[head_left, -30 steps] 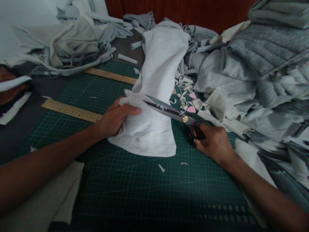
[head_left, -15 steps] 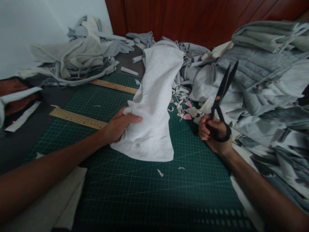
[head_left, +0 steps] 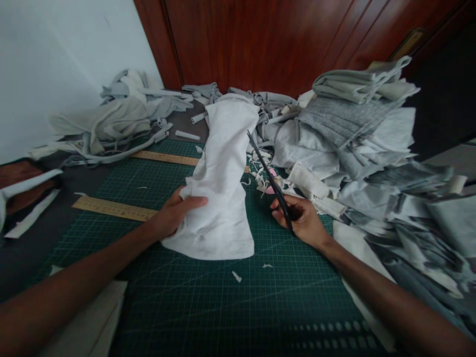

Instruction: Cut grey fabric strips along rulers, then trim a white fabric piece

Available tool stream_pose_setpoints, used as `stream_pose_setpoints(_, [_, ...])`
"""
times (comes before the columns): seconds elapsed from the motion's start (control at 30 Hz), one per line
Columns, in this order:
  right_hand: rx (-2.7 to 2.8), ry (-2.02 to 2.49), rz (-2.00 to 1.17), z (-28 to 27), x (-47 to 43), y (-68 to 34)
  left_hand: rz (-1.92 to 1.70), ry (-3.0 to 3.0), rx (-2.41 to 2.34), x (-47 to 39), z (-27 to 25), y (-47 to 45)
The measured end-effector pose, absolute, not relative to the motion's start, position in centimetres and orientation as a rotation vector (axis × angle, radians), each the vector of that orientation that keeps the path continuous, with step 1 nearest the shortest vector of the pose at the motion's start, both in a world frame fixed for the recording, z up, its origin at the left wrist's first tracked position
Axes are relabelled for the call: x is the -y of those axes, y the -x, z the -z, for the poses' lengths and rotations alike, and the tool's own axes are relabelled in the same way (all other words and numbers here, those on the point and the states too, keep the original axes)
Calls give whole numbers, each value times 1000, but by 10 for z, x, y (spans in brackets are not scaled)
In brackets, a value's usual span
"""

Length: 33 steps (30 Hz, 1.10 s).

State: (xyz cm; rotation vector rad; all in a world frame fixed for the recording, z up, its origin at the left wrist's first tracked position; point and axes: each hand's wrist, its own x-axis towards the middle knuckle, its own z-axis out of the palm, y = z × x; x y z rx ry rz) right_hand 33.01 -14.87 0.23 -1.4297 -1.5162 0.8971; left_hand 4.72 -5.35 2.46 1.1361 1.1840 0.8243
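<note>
A long piece of white fabric (head_left: 223, 163) stretches across the green cutting mat (head_left: 223, 307), its far end on the scraps at the back. My left hand (head_left: 178, 210) grips the fabric's left edge near its front end, thumb on top and the other fingers hidden beneath. In my right hand (head_left: 301, 218), to the right of the fabric, is a pair of black scissors (head_left: 271, 178). The scissors are seen edge-on, blades pointing up and to the left, with the tips by the fabric's right edge. I cannot tell whether they touch it.
Two wooden rulers (head_left: 115, 208) lie on the mat's left side. Small offcuts (head_left: 260, 173) gather right of the fabric. Stacked grey and white cloth (head_left: 334, 119) fills the right, and more cloth (head_left: 122, 109) is heaped at the back left. A wooden door (head_left: 241, 44) stands behind.
My right hand has moved left toward the fabric and turned the scissors, which showed parted blades before and are now edge-on. My left hand keeps its hold. The camera view has tilted up and shifted right.
</note>
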Motion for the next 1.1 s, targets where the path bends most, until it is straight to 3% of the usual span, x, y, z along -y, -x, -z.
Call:
stream_pose_setpoints(0.5, [1813,1496,-606,0,151,-327,-717,-1400,-1212,49,-21,-40])
stream_pose_setpoints(0.83, [2102,1636,-221,1,160,-322,-755,-1494,-1168,49,-23,-43])
stream_pose_setpoints(1.1, [1923,1691,-256,7,160,-325,-745,-1393,-1155,53,-25,-41])
